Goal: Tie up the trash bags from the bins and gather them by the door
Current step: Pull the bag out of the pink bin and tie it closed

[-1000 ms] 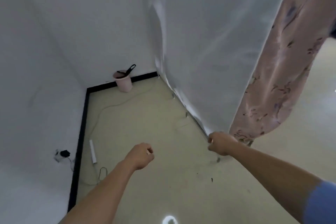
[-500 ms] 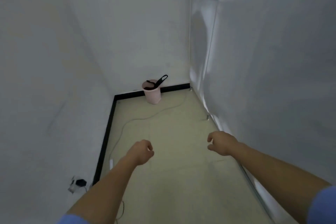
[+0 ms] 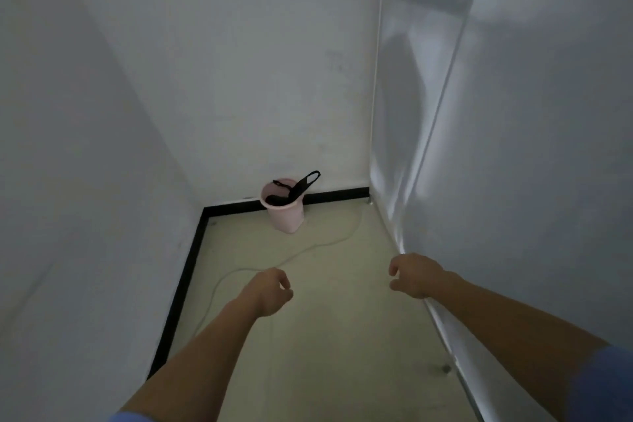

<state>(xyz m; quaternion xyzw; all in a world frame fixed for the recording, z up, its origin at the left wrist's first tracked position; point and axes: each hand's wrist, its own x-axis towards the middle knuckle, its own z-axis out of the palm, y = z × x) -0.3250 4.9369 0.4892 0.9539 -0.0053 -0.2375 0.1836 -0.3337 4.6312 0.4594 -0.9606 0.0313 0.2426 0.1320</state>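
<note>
A small pink bin (image 3: 286,216) stands on the floor against the far wall, near the corner. A black trash bag (image 3: 297,191) lines it, with one handle loop sticking up over the rim on the right. My left hand (image 3: 270,291) hangs in front of me with loosely curled fingers and holds nothing. My right hand (image 3: 416,276) is level with it on the right, fingers also loosely curled and empty. Both hands are well short of the bin.
White walls close in on the left and at the back, with a black skirting board (image 3: 181,288) along the floor. A glossy white panel (image 3: 513,181) runs along the right. A thin white cable (image 3: 308,248) snakes across the pale floor toward the bin.
The view has advanced down the narrow passage toward the bin. The patterned curtain, the wall socket and the power strip have dropped out of sight. Both hands stay empty.
</note>
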